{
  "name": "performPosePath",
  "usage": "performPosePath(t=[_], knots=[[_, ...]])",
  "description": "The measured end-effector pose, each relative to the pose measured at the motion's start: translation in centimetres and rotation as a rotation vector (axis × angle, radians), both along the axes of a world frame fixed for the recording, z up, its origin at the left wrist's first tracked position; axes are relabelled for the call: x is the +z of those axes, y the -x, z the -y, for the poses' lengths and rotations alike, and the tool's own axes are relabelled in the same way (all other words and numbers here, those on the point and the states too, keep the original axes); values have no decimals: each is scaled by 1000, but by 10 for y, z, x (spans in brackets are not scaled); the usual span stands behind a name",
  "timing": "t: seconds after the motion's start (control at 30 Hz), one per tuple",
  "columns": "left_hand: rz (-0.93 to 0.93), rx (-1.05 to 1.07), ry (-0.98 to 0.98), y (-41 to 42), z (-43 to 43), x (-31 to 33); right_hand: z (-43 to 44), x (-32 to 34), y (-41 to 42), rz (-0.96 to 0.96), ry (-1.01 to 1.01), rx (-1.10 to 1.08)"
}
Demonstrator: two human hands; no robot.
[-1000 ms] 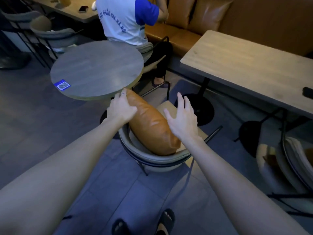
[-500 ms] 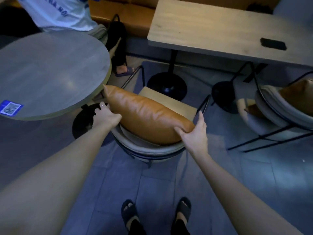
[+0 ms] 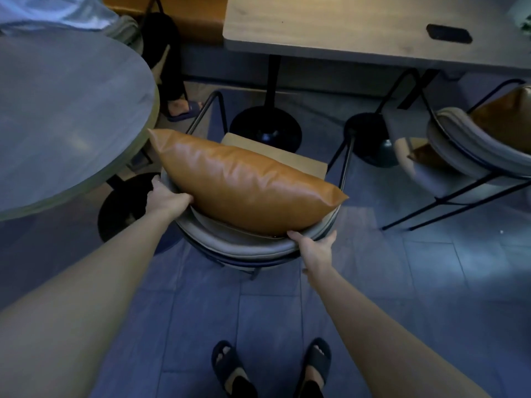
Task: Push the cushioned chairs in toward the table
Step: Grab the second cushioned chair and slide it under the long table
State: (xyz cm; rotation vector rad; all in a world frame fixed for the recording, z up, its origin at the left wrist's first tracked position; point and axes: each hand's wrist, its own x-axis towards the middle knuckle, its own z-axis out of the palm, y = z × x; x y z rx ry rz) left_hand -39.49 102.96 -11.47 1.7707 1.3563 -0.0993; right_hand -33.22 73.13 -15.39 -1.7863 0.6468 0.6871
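Cushioned chair [image 3: 247, 248] stands on the floor short of the rectangular counter [image 3: 359, 30], directly ahead of both hands, left hand [image 3: 165, 198] and right hand [image 3: 314, 248] gripping its curved backrest rim.

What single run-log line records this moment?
left hand: grips backrest | right hand: grips backrest | grey padded metal-framed chair: short of rectangular wooden table | tan leather cushion: on seat

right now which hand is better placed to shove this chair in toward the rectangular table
Probably the right hand: it grips the chair backrest at the rear, roughly behind the seat. The left hand holds the side rim, so it mostly steers.
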Motion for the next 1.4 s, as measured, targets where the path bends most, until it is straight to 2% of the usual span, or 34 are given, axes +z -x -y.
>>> performPosePath(t=[0.17,0.3,0.47,0.83,1.4], knots=[[5,-54,-6,4,5,-17,-21,-10,5,-35,-86,-90],[-17,-86,-125,3,10,-22,-17,-28,5,54,-121,-92],[-23,-88,-149,-4,17,-20,-11,-29,-7,101,-113,-67],[9,-79,-160,-54,55,-32,22,-20,-93,164,7,14],[36,-93,-209,-138,63,-35,24,-23,-201,237,2,57]])
